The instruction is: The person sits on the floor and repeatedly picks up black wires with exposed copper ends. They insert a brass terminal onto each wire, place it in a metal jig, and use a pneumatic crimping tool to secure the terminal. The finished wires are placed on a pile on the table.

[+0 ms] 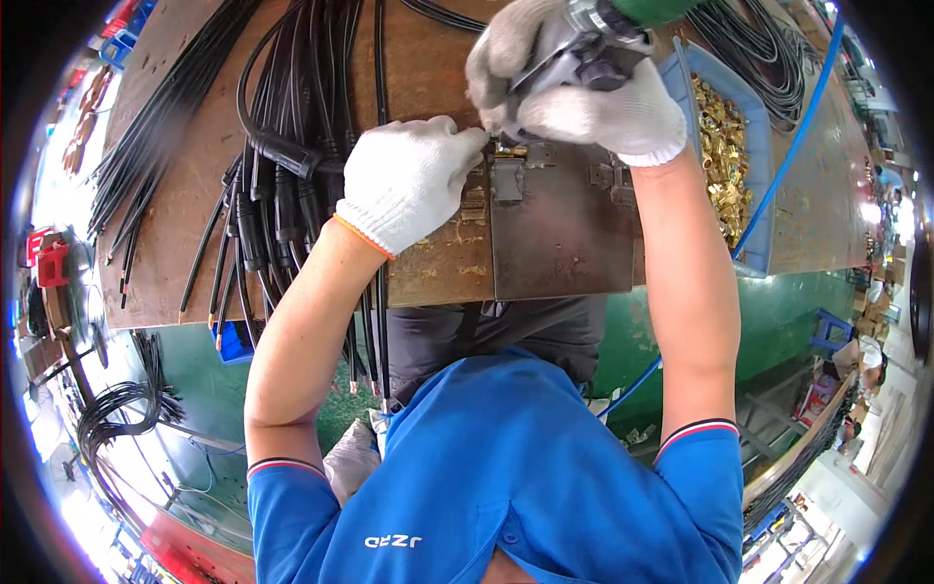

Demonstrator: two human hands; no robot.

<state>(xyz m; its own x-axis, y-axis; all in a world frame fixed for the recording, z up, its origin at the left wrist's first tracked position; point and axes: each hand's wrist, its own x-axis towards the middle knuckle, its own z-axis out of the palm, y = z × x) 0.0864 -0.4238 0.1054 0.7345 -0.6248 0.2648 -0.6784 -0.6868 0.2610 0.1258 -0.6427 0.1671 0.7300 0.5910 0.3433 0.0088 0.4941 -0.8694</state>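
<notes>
Our left hand (409,180) pinched on a small brass fitting (508,150) at the metal fixture (559,229), our right hand (584,92) clamped around a pneumatic screwdriver (593,44), black cables (292,146) on the tabletop (185,204) (blue bin of brass parts (725,156) beside)
</notes>
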